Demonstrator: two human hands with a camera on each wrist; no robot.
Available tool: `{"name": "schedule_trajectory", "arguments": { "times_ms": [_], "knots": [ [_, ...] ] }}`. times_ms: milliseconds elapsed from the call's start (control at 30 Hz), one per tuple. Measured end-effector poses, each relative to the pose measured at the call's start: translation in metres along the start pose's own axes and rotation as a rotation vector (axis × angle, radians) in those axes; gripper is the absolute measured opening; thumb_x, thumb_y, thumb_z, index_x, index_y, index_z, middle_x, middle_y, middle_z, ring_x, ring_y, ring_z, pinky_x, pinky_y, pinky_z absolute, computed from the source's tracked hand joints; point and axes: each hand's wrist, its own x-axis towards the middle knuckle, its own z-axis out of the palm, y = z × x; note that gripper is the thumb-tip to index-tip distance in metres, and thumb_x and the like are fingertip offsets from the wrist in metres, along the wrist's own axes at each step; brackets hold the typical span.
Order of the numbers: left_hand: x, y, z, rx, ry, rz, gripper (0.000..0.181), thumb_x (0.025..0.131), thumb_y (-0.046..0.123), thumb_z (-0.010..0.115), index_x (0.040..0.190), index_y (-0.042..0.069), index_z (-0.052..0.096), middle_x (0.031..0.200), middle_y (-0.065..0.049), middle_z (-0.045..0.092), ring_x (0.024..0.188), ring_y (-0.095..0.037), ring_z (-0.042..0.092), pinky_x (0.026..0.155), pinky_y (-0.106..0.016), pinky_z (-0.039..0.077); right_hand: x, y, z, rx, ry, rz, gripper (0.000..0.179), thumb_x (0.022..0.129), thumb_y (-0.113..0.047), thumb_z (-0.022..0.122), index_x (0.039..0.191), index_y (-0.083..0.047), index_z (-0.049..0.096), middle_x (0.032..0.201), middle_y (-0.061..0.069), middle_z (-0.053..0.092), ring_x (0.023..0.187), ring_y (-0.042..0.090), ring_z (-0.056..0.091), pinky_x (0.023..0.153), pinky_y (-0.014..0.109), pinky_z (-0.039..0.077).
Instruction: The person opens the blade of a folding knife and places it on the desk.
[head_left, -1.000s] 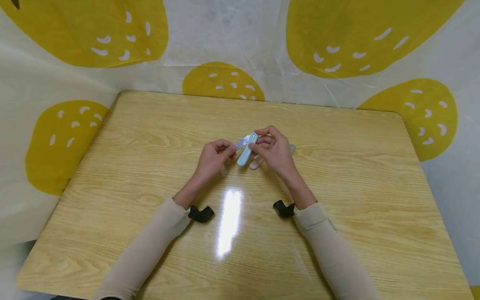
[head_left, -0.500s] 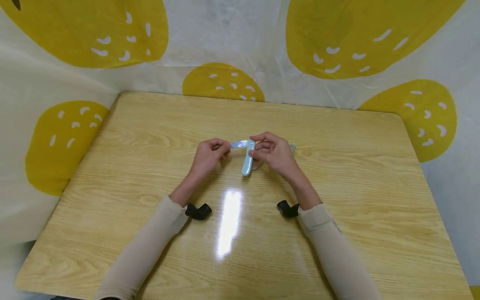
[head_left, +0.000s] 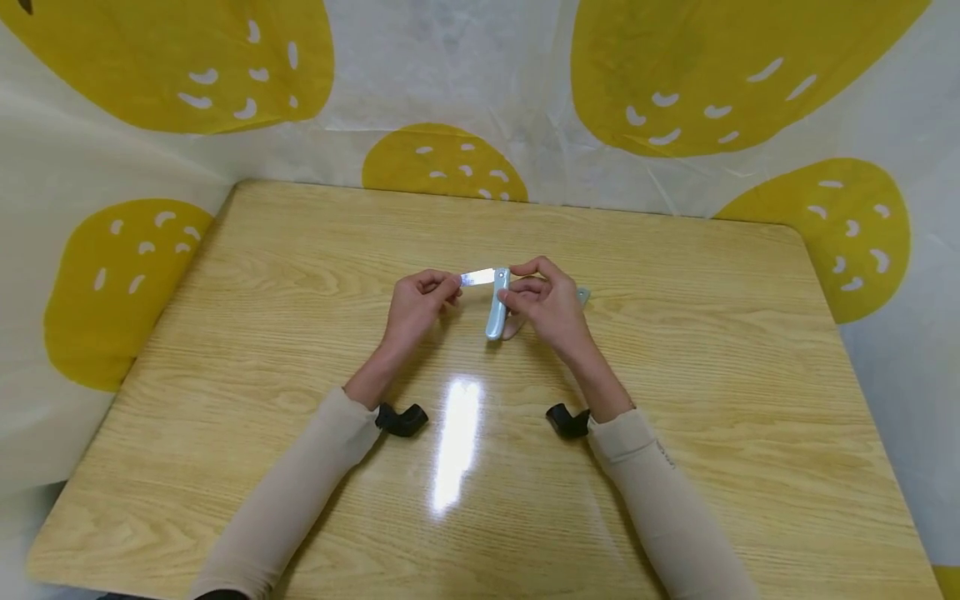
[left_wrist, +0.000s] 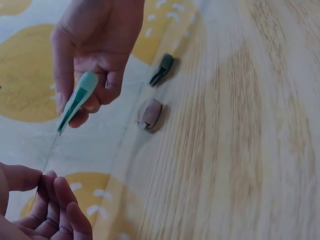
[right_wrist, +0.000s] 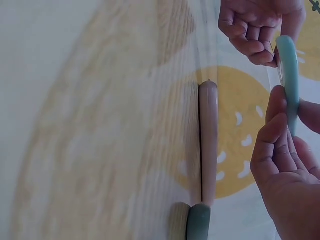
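Observation:
A folding knife is held between both hands above the table, its blade partly swung out, at a wide angle to the handle. My left hand (head_left: 417,307) pinches the tip end of the shiny blade (head_left: 477,277) between thumb and fingers. The light green handle (head_left: 497,312) is gripped by my right hand (head_left: 553,308), thumb on the near side and index finger by the pivot end. In the right wrist view the handle (right_wrist: 288,65) stands nearly upright between the right fingers. The left wrist view shows a dark green slot along the handle (left_wrist: 82,95).
Beneath the right hand, a pinkish handle (right_wrist: 209,135) lies on the wooden table (head_left: 712,350), with a darker green handle (right_wrist: 199,222) beside it. A patterned cloth (head_left: 450,75) hangs behind the far table edge. Black wrist cameras (head_left: 402,420) stick out from both cuffs.
The blade has swung further out from the handle, and the handle has turned more upright in the head view. In the last half second both hands have lifted the knife slightly away.

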Motion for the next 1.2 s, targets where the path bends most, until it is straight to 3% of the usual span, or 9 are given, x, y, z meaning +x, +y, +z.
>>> {"name": "schedule_trajectory", "arguments": {
  "times_ms": [100,367,500,633,867,967,1200],
  "knots": [
    [0.0,0.0,0.002,-0.004,0.009,0.002,0.028,0.101,0.021,0.07,0.107,-0.006,0.074,0.104,-0.028,0.074,0.084,-0.022,0.069,0.072,-0.027,0.056,0.0,0.0,0.0,0.009,0.02,-0.002,0.033,0.091,0.003,0.076,0.122,0.004,0.062,0.109,0.028,0.074,0.083,0.011,0.076,0.078,0.029,0.064],
    [0.002,0.001,0.001,0.014,0.051,0.03,0.027,0.101,0.019,0.069,0.109,-0.006,0.074,0.105,-0.029,0.073,0.082,-0.017,0.069,0.074,-0.029,0.056,0.0,0.001,-0.004,0.004,-0.015,0.011,0.03,0.091,0.003,0.076,0.12,0.004,0.065,0.1,0.009,0.077,0.082,0.008,0.074,0.074,0.023,0.061],
    [0.004,0.001,0.0,0.004,0.066,0.052,0.023,0.1,0.017,0.07,0.107,-0.004,0.075,0.104,-0.03,0.073,0.085,-0.027,0.071,0.074,-0.031,0.056,-0.001,0.002,-0.005,-0.004,-0.045,0.02,0.03,0.092,0.001,0.075,0.121,0.003,0.065,0.099,0.007,0.077,0.084,0.007,0.074,0.075,0.023,0.06],
    [0.006,0.001,0.0,-0.021,0.085,0.074,0.02,0.098,0.016,0.072,0.105,-0.003,0.075,0.101,-0.032,0.073,0.088,-0.036,0.072,0.071,-0.031,0.057,-0.001,0.003,-0.005,-0.025,-0.061,0.028,0.032,0.093,-0.001,0.076,0.123,0.001,0.067,0.1,0.011,0.077,0.085,0.007,0.074,0.076,0.02,0.058],
    [0.011,0.0,-0.002,-0.051,0.101,0.108,0.022,0.096,0.018,0.076,0.104,-0.003,0.075,0.093,-0.027,0.075,0.078,-0.021,0.072,0.07,-0.029,0.057,-0.002,0.003,-0.006,-0.09,-0.078,0.033,0.034,0.093,-0.006,0.078,0.125,-0.004,0.07,0.111,0.022,0.076,0.087,0.008,0.074,0.072,0.025,0.057],
    [0.012,0.001,-0.003,-0.07,0.107,0.115,0.022,0.096,0.017,0.077,0.103,-0.004,0.075,0.091,-0.023,0.076,0.076,-0.016,0.072,0.069,-0.027,0.057,-0.003,0.002,-0.007,-0.099,-0.09,0.043,0.035,0.093,-0.007,0.078,0.127,-0.005,0.071,0.114,0.023,0.075,0.088,0.009,0.074,0.072,0.028,0.059],
    [0.014,0.008,-0.005,-0.081,0.095,0.112,0.021,0.095,0.015,0.077,0.104,-0.003,0.077,0.078,0.01,0.074,0.073,-0.007,0.071,0.072,-0.031,0.057,-0.005,0.001,-0.008,-0.101,-0.111,0.063,0.036,0.094,-0.009,0.078,0.129,-0.007,0.072,0.117,0.019,0.074,0.088,0.009,0.074,0.075,0.028,0.061]
  ]
}}
